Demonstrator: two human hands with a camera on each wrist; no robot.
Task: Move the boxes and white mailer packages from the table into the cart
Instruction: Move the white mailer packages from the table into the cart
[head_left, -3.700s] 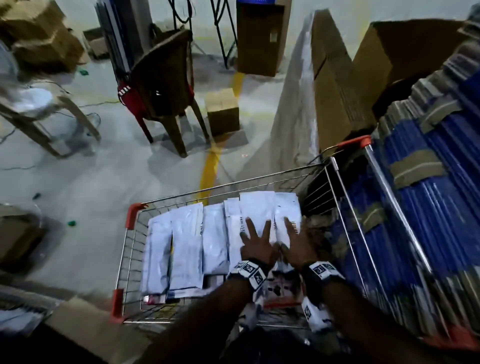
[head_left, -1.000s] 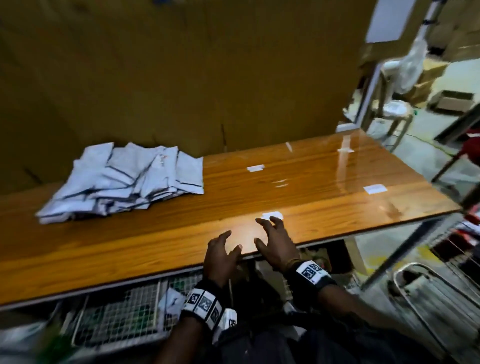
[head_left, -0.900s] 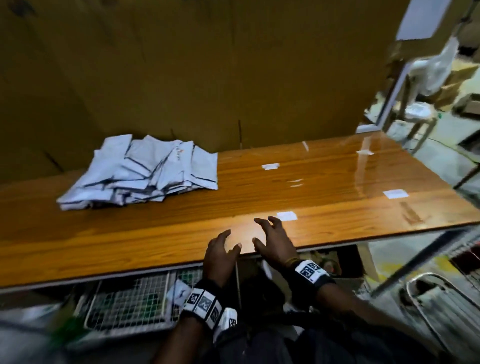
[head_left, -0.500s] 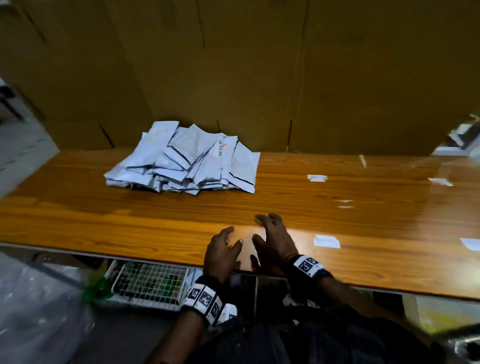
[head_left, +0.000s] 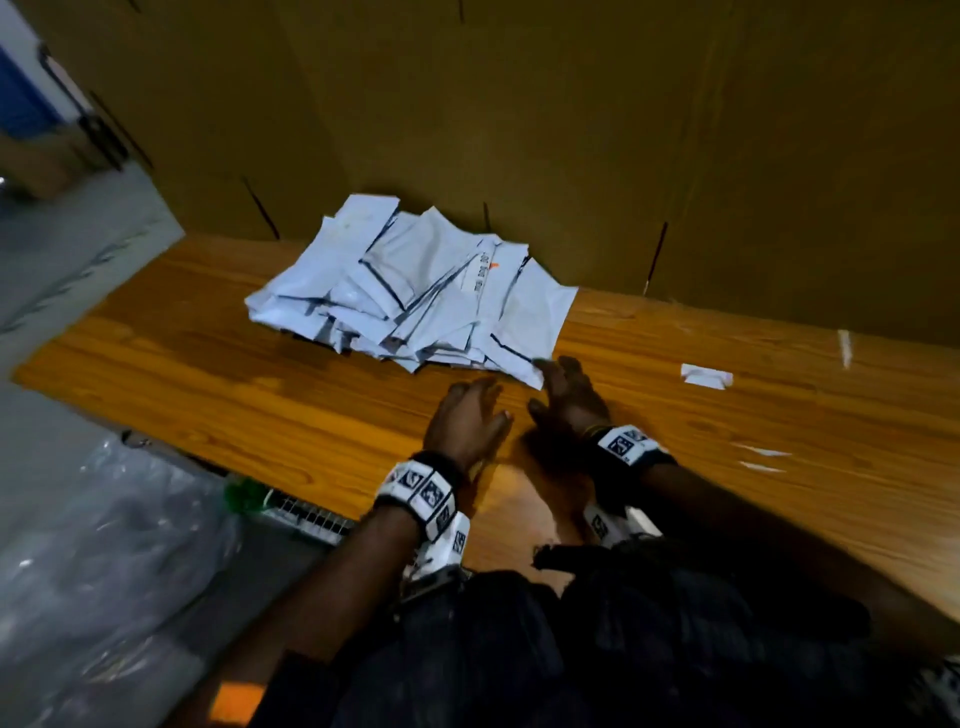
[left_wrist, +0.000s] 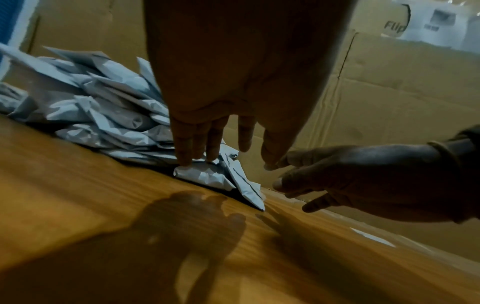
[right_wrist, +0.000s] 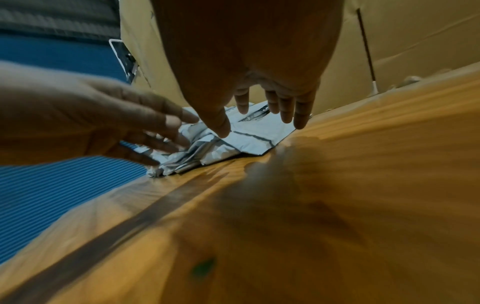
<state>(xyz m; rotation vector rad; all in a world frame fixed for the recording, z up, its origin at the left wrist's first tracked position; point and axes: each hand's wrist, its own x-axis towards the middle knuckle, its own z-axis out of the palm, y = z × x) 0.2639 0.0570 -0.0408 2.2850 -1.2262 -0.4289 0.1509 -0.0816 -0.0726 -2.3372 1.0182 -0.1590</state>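
Observation:
A heap of white mailer packages (head_left: 415, 291) lies on the wooden table (head_left: 208, 395), against a cardboard wall. Both hands hover low over the table at the heap's near right corner, fingers stretched forward and empty. My left hand (head_left: 470, 415) is just short of the heap; in the left wrist view its fingertips (left_wrist: 197, 152) reach the nearest crumpled mailer (left_wrist: 207, 174). My right hand (head_left: 566, 384) has its fingertips at the corner of the rightmost mailer (head_left: 524, 338); in the right wrist view that hand (right_wrist: 262, 115) spreads above the flat mailer (right_wrist: 257, 137). The cart is out of view.
A tall cardboard wall (head_left: 571, 130) backs the table. Small white paper scraps (head_left: 706, 375) lie on the table to the right. Clear plastic sheeting (head_left: 104, 545) and a wire rack edge (head_left: 306, 514) sit below the table's near left edge.
I have turned from the cart to the table. Over the last second both hands went from the table's near edge forward and left up to the mailer heap.

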